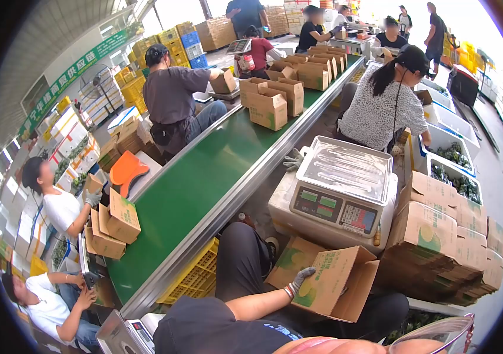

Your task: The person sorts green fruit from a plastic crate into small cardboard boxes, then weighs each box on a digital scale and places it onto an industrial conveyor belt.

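My left hand [303,279], in a grey glove, grips the edge of an open cardboard box [328,283] with green print. The box lies tilted across my lap, its flaps spread and its opening facing right. My right hand does not show; the box may hide it. A digital scale [334,206] with a metal tray [346,168] stands on a white foam box [287,203] just beyond. Beside the scale lies a grey glove [293,159]. Stacked flattened cardboard boxes [428,242] stand to the right of the held box.
A green conveyor belt [186,194] runs diagonally away, carrying open cartons [269,106]. Under its near side is a yellow crate [195,274]. A person in a patterned top [375,106] sits ahead, near white bins [449,153] of dark green produce. Other people work along the belt.
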Action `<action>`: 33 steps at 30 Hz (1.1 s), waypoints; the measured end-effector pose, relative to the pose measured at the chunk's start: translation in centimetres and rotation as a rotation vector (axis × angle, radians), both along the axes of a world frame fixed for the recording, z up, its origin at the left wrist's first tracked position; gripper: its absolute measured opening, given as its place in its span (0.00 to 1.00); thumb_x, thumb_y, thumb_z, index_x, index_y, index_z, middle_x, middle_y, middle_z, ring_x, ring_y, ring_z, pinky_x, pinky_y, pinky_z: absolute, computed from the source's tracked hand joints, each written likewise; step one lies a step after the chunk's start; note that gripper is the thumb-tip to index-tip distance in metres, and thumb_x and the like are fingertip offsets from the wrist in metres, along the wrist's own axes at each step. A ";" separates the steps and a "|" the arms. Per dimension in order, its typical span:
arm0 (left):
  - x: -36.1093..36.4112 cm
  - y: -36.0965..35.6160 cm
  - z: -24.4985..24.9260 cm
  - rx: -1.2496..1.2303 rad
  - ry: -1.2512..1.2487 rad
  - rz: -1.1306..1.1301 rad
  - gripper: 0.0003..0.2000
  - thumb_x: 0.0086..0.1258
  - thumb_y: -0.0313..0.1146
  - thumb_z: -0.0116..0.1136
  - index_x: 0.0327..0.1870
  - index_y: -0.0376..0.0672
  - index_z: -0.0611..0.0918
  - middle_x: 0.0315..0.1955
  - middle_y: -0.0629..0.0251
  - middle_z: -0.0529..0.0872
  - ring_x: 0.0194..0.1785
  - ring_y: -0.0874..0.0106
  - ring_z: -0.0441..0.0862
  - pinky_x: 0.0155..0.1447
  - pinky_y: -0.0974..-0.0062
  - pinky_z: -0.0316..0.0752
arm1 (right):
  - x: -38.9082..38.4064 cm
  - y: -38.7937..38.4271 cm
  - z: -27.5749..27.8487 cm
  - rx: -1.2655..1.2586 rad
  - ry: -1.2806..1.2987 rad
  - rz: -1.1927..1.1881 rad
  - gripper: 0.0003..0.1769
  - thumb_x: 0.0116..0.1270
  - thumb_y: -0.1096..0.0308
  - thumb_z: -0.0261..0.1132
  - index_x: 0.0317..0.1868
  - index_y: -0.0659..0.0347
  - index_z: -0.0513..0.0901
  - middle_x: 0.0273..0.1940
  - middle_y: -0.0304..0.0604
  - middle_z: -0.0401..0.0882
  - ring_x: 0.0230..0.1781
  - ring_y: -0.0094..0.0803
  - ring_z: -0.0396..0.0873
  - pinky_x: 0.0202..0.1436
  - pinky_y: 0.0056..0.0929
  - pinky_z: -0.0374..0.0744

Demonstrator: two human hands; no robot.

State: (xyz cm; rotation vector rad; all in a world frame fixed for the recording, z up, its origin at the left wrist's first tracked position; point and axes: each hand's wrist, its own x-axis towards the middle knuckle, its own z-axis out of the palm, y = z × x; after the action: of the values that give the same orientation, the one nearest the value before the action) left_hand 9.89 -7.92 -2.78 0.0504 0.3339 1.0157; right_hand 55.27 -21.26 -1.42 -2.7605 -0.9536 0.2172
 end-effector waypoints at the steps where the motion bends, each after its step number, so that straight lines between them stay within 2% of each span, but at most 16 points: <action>1: 0.1 -0.4 -1.0 -0.016 0.015 0.014 0.23 0.63 0.42 0.59 0.55 0.35 0.74 0.45 0.53 0.83 0.46 0.60 0.82 0.54 0.61 0.76 | -2.5 1.5 4.3 0.020 0.073 -0.003 0.49 0.48 0.49 0.71 0.69 0.53 0.60 0.65 0.60 0.53 0.67 0.49 0.57 0.67 0.40 0.64; 2: 0.1 -0.3 -1.6 -0.029 0.030 0.022 0.24 0.63 0.42 0.59 0.55 0.35 0.74 0.46 0.53 0.82 0.46 0.59 0.82 0.54 0.61 0.76 | -4.6 2.7 8.1 0.012 0.136 -0.021 0.48 0.49 0.49 0.70 0.69 0.54 0.61 0.67 0.60 0.50 0.68 0.49 0.55 0.68 0.40 0.63; 4: 0.6 -0.5 -1.4 -0.092 0.018 -0.011 0.24 0.63 0.42 0.60 0.55 0.35 0.74 0.46 0.52 0.82 0.46 0.59 0.82 0.55 0.61 0.76 | -6.8 4.0 12.4 -0.068 0.199 -0.013 0.47 0.50 0.51 0.70 0.69 0.54 0.61 0.70 0.60 0.43 0.71 0.49 0.50 0.70 0.40 0.62; 6: 0.9 -0.2 -2.5 -0.104 -0.015 -0.037 0.25 0.63 0.42 0.60 0.55 0.34 0.74 0.46 0.52 0.82 0.47 0.59 0.82 0.55 0.61 0.76 | -6.2 4.7 10.2 -0.158 0.180 0.078 0.52 0.47 0.48 0.71 0.71 0.53 0.58 0.72 0.60 0.30 0.74 0.51 0.41 0.71 0.40 0.61; 9: 1.0 0.5 -4.1 -0.064 -0.072 -0.063 0.25 0.63 0.42 0.60 0.55 0.34 0.74 0.47 0.52 0.82 0.47 0.59 0.82 0.56 0.61 0.75 | -6.6 5.7 9.9 0.486 0.348 0.147 0.50 0.48 0.46 0.68 0.70 0.53 0.59 0.73 0.59 0.31 0.74 0.53 0.41 0.73 0.39 0.57; 10: 1.1 0.5 -4.1 -0.057 -0.075 -0.068 0.25 0.63 0.42 0.60 0.55 0.34 0.74 0.47 0.52 0.82 0.47 0.59 0.82 0.56 0.61 0.75 | -5.4 5.9 8.0 0.475 0.015 0.321 0.49 0.49 0.47 0.68 0.70 0.54 0.59 0.73 0.59 0.33 0.74 0.51 0.41 0.73 0.39 0.55; 12: 1.1 -0.2 -3.5 -0.065 -0.039 -0.058 0.25 0.63 0.42 0.60 0.55 0.33 0.74 0.47 0.52 0.82 0.47 0.59 0.82 0.56 0.61 0.75 | -0.8 5.4 0.8 0.416 -0.653 0.651 0.47 0.51 0.48 0.66 0.70 0.54 0.60 0.73 0.60 0.37 0.74 0.48 0.42 0.75 0.38 0.51; 14: 0.6 -0.4 -3.0 -0.075 0.037 -0.025 0.25 0.63 0.42 0.60 0.55 0.33 0.74 0.47 0.52 0.82 0.47 0.59 0.82 0.56 0.61 0.75 | 3.8 3.0 -9.1 0.167 -0.192 0.651 0.44 0.53 0.49 0.63 0.70 0.53 0.61 0.72 0.60 0.42 0.74 0.49 0.43 0.75 0.40 0.48; 15: 0.3 -0.4 -2.8 -0.064 0.005 -0.033 0.25 0.63 0.42 0.60 0.55 0.34 0.74 0.47 0.52 0.82 0.47 0.59 0.82 0.56 0.61 0.75 | 4.8 2.6 -11.4 0.040 0.033 0.643 0.43 0.55 0.49 0.62 0.70 0.53 0.61 0.72 0.60 0.45 0.74 0.49 0.43 0.75 0.41 0.47; 18: 0.4 -0.7 -3.1 -0.033 -0.064 -0.046 0.25 0.63 0.42 0.60 0.55 0.34 0.74 0.46 0.52 0.82 0.47 0.60 0.82 0.56 0.61 0.75 | 4.6 4.8 -5.4 -0.552 0.049 0.722 0.42 0.56 0.42 0.59 0.69 0.51 0.61 0.70 0.59 0.53 0.73 0.54 0.43 0.75 0.42 0.46; 19: 0.3 -0.5 -3.3 -0.020 -0.058 -0.038 0.25 0.63 0.42 0.60 0.56 0.34 0.74 0.46 0.52 0.82 0.47 0.60 0.82 0.56 0.61 0.75 | 5.3 4.5 -6.7 -0.586 -0.028 0.824 0.43 0.55 0.41 0.58 0.69 0.50 0.62 0.69 0.57 0.54 0.72 0.56 0.45 0.74 0.43 0.49; 21: 0.2 -0.5 -3.2 -0.012 -0.039 -0.028 0.25 0.63 0.41 0.61 0.55 0.34 0.74 0.46 0.53 0.82 0.47 0.60 0.82 0.55 0.61 0.76 | 4.3 3.6 -5.6 -0.469 -0.033 0.722 0.42 0.56 0.41 0.58 0.69 0.50 0.62 0.69 0.57 0.56 0.71 0.55 0.47 0.73 0.43 0.51; 25: 0.3 -0.1 -2.5 -0.037 0.015 -0.041 0.24 0.62 0.41 0.61 0.55 0.34 0.74 0.45 0.53 0.82 0.47 0.61 0.82 0.54 0.61 0.77 | -1.4 3.6 -0.7 -0.015 -0.052 0.505 0.41 0.57 0.42 0.58 0.68 0.51 0.62 0.67 0.58 0.58 0.69 0.54 0.52 0.70 0.43 0.55; 27: 0.7 -0.5 -3.3 -0.056 0.005 -0.051 0.24 0.62 0.41 0.61 0.55 0.34 0.74 0.45 0.53 0.82 0.46 0.61 0.82 0.54 0.61 0.77 | -3.1 4.3 1.1 -0.021 -0.028 0.459 0.40 0.57 0.42 0.58 0.68 0.51 0.62 0.66 0.58 0.60 0.68 0.54 0.54 0.69 0.43 0.57; 29: 1.1 -0.1 -4.1 -0.051 -0.036 -0.048 0.24 0.62 0.41 0.61 0.55 0.34 0.75 0.45 0.53 0.82 0.46 0.60 0.82 0.54 0.61 0.77 | -3.2 4.5 0.4 -0.093 -0.003 0.438 0.40 0.58 0.43 0.58 0.68 0.51 0.62 0.65 0.58 0.61 0.67 0.53 0.56 0.67 0.43 0.59; 33: 0.5 -0.4 -2.1 -0.006 0.008 -0.027 0.24 0.62 0.41 0.61 0.54 0.34 0.75 0.45 0.53 0.83 0.45 0.60 0.82 0.53 0.62 0.77 | -2.5 4.2 -0.9 -0.173 0.010 0.413 0.39 0.58 0.43 0.57 0.67 0.51 0.62 0.63 0.58 0.64 0.65 0.53 0.60 0.65 0.43 0.62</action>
State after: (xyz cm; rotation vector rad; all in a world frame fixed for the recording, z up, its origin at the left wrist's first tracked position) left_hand 10.42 -8.33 -4.85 0.0538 0.3425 0.9876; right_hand 52.81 -17.04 -2.36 -2.6737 -1.5639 0.3940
